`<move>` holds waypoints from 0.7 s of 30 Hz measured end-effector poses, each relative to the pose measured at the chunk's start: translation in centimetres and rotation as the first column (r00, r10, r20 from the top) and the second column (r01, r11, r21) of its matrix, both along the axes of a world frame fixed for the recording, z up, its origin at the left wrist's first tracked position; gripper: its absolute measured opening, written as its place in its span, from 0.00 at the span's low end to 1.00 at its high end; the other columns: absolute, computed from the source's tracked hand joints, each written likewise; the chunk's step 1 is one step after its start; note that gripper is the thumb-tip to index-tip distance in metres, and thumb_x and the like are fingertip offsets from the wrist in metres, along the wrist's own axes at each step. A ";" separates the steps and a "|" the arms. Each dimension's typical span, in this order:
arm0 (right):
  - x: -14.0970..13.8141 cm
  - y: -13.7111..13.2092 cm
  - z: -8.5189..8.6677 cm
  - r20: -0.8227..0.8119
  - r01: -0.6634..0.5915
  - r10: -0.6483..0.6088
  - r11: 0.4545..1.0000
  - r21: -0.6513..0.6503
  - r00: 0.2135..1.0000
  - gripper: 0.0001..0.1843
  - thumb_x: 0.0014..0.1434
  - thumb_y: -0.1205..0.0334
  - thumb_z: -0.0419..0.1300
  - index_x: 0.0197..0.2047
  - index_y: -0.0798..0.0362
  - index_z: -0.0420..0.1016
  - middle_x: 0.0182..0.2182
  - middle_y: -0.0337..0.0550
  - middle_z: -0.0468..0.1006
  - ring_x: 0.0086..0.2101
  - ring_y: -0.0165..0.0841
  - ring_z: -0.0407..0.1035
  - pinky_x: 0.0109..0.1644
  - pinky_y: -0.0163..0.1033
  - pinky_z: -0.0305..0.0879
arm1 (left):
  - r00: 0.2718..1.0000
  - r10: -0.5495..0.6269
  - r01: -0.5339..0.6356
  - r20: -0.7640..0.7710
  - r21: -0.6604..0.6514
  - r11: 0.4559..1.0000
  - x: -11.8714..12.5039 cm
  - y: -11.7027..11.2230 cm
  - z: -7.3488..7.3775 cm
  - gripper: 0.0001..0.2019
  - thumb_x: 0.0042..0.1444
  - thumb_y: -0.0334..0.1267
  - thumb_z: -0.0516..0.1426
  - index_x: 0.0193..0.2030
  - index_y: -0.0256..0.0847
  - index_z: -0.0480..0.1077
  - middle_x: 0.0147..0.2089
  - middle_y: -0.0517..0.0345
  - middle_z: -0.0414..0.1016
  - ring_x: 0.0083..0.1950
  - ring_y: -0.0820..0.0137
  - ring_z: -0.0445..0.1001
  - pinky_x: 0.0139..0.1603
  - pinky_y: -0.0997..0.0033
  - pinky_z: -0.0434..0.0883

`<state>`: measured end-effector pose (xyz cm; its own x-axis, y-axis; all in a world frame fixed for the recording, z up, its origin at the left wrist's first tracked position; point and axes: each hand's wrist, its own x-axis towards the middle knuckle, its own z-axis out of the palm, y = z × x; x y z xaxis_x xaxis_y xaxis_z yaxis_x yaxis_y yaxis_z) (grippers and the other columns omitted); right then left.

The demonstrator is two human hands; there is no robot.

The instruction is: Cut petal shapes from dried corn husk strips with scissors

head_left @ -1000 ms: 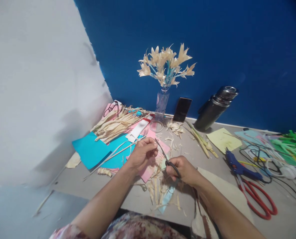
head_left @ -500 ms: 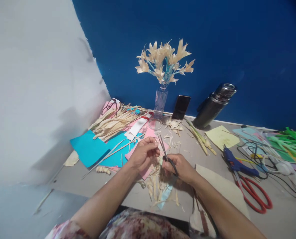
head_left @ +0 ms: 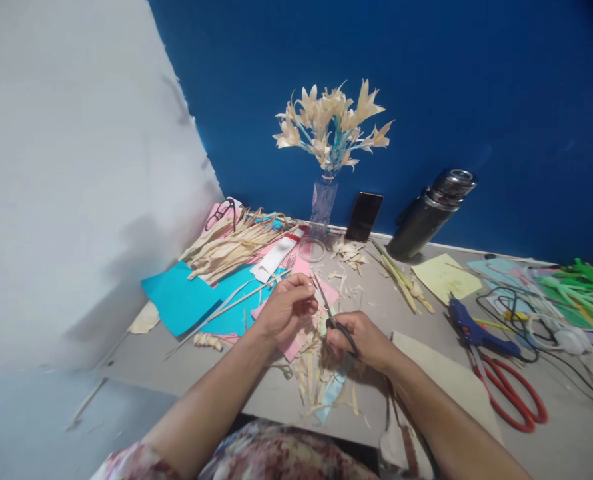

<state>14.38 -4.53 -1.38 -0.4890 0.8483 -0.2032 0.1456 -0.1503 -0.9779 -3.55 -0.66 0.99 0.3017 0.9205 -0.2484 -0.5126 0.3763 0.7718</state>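
My right hand (head_left: 354,339) grips a pair of black-handled scissors (head_left: 328,309) by the loops, with the blades pointing up and to the left. Close by, my left hand (head_left: 291,308) is closed in a pinch beside the scissor tips. Whatever sits between its thumb and forefinger is too small to make out. Under both hands lie cut strips of dried husk (head_left: 312,373), a pink paper sheet (head_left: 292,348) and a light blue paper piece (head_left: 332,395).
Dried husks (head_left: 231,247) and blue sheets (head_left: 176,297) lie left. A clear bottle (head_left: 322,207) holds husk flowers (head_left: 331,120); beside it stand a phone (head_left: 364,217) and a flask (head_left: 429,217). Right are a blue glue gun (head_left: 481,330), red-handled scissors (head_left: 514,393) and green pipe cleaners (head_left: 584,287).
The scissor tips have shifted slightly left, nearer the fingertips of my left hand. My left hand has barely moved, and the things on the table stay where they were.
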 end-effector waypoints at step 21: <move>-0.1 0.5 0.6 -0.236 0.548 -0.540 0.835 -0.034 0.808 0.17 0.43 0.57 0.71 0.32 0.54 0.71 0.23 0.36 0.72 0.23 0.28 0.63 0.29 0.34 0.60 | 0.985 -0.153 0.159 0.082 -0.068 0.985 1.7 -1.3 -1.5 0.08 0.45 0.28 0.63 0.28 0.35 0.67 0.24 0.56 0.72 0.25 0.75 0.71 0.27 0.79 0.66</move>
<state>14.26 -4.04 -0.75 0.0265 0.9934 -0.1112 -0.1758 -0.1049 -0.9788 -1.83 -1.96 -0.54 0.4606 0.8408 -0.2844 -0.4995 0.5104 0.7000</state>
